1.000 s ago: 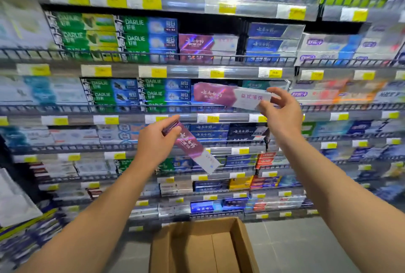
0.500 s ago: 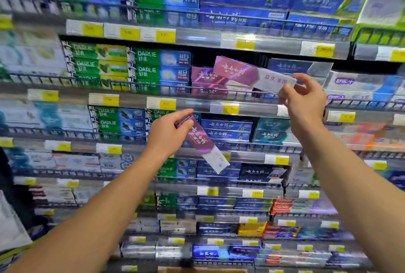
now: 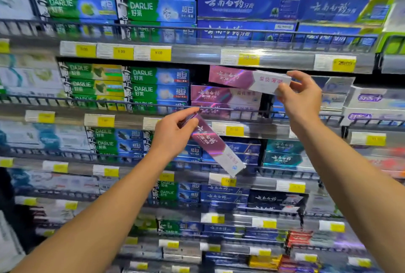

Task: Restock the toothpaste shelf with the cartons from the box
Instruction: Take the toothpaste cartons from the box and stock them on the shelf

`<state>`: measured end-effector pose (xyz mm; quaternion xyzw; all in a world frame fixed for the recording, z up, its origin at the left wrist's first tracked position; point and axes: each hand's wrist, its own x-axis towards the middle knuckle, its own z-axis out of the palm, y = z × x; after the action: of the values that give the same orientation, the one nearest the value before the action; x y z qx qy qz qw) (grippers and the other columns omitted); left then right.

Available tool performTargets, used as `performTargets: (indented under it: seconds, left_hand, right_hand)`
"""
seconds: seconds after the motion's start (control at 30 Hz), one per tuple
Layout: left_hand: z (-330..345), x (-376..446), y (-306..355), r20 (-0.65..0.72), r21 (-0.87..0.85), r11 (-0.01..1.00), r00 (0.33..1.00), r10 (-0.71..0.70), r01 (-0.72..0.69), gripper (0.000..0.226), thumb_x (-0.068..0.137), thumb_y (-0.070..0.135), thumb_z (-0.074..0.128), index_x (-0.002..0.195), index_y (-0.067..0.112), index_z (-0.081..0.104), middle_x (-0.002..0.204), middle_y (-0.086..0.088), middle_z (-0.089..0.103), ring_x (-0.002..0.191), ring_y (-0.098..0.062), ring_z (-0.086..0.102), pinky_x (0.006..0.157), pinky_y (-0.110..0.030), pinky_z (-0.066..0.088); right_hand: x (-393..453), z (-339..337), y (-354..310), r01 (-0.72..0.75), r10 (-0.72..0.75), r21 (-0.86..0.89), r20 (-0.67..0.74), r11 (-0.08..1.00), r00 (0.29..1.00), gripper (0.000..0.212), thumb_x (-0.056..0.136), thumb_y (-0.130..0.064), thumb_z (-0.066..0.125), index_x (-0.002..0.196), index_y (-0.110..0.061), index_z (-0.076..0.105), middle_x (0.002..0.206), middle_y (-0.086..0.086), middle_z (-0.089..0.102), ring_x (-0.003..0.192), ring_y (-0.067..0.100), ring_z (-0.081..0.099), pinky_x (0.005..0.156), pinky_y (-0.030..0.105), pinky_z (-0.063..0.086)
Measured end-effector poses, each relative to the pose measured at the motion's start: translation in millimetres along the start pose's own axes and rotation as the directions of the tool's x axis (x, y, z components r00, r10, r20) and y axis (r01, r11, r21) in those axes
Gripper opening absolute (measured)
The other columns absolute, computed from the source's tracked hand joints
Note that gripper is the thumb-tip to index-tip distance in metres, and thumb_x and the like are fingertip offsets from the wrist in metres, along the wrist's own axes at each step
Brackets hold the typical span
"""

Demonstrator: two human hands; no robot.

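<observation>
I am facing a tall wall of shop shelves (image 3: 197, 53), each tier fronted by a wire rail (image 3: 153, 104) and a strip of yellow price tags (image 3: 160, 53), all of it packed tight with toothpaste, so there is little free room anywhere. The only gap I see is above the short stack of purple cartons (image 3: 225, 95) on the second tier, under the shelf above. My right hand (image 3: 300, 99) pinches the white end of a purple carton (image 3: 247, 78) and holds it level, just over that stack. My worry is that the far end catches the stack's top carton or the rail and pushes it back, or that the pinch at one end lets the carton tip. My left hand (image 3: 173, 134) grips a second purple carton (image 3: 217, 148) by its top end, tilted down to the right in front of the tier below; held so lightly, it may slip. The box is not in view.
</observation>
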<state>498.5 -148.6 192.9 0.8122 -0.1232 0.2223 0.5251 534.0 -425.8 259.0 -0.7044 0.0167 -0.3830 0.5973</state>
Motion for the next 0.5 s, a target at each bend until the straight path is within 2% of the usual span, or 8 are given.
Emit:
performTargets:
  seconds: [0.07, 0.17, 0.3, 0.4, 0.5]
  left_hand:
    - [1, 6, -4, 0.009, -0.005, 1.000, 1.000, -0.010, 0.010, 0.030, 0.092, 0.031, 0.059, 0.121, 0.038, 0.063, 0.108, 0.003, 0.069, 0.094, -0.012, 0.067, 0.079, -0.039, 0.059]
    - [0, 14, -9, 0.019, 0.005, 1.000, 1.000, 0.000, 0.000, 0.031, 0.092, 0.030, 0.060, 0.122, 0.038, 0.062, 0.108, 0.003, 0.069, 0.094, -0.012, 0.066, 0.079, -0.039, 0.058]
    - [-5, 24, -17, 0.049, 0.038, 0.999, 0.999, 0.016, -0.018, 0.032, 0.092, 0.030, 0.059, 0.124, 0.036, 0.062, 0.112, 0.006, 0.068, 0.097, -0.010, 0.064, 0.080, -0.036, 0.057]
    - [-5, 26, -22, 0.069, 0.032, 0.999, 0.998, 0.012, -0.014, 0.033, 0.093, 0.027, 0.059, 0.125, 0.032, 0.062, 0.114, 0.006, 0.067, 0.094, -0.005, 0.064, 0.073, -0.023, 0.056]
    - [-3, 26, -25, 0.057, 0.032, 0.999, 0.998, 0.004, -0.006, 0.032, 0.093, 0.025, 0.060, 0.125, 0.029, 0.063, 0.110, 0.010, 0.063, 0.087, 0.007, 0.059, 0.063, -0.004, 0.046]
  right_hand:
    - [6, 7, 4, 0.005, -0.005, -0.019, 0.001, 1.000, 1.000, 0.026, 0.073, -0.032, 0.067, 0.089, -0.052, 0.061, 0.094, -0.006, 0.071, 0.084, 0.015, 0.070, 0.075, 0.044, 0.059]
    - [12, 20, 8, 0.013, -0.012, -0.061, 0.024, 0.998, 1.000, 0.027, 0.075, -0.032, 0.068, 0.095, -0.048, 0.061, 0.095, -0.008, 0.072, 0.088, 0.013, 0.069, 0.077, 0.044, 0.058]
    - [13, 29, 6, 0.034, -0.024, -0.142, 0.071, 0.989, 0.997, 0.035, 0.084, -0.027, 0.068, 0.117, -0.031, 0.060, 0.106, -0.006, 0.070, 0.096, 0.012, 0.066, 0.086, 0.040, 0.056]
    - [18, 35, 9, 0.049, -0.040, -0.180, 0.052, 0.982, 0.998, 0.043, 0.086, -0.027, 0.067, 0.127, -0.022, 0.055, 0.111, -0.005, 0.068, 0.101, 0.011, 0.063, 0.091, 0.038, 0.053]
    - [22, 41, 11, 0.030, -0.022, -0.180, 0.045, 0.983, 0.999, 0.042, 0.087, -0.025, 0.065, 0.127, -0.018, 0.056, 0.114, -0.003, 0.068, 0.102, 0.012, 0.063, 0.092, 0.040, 0.053]
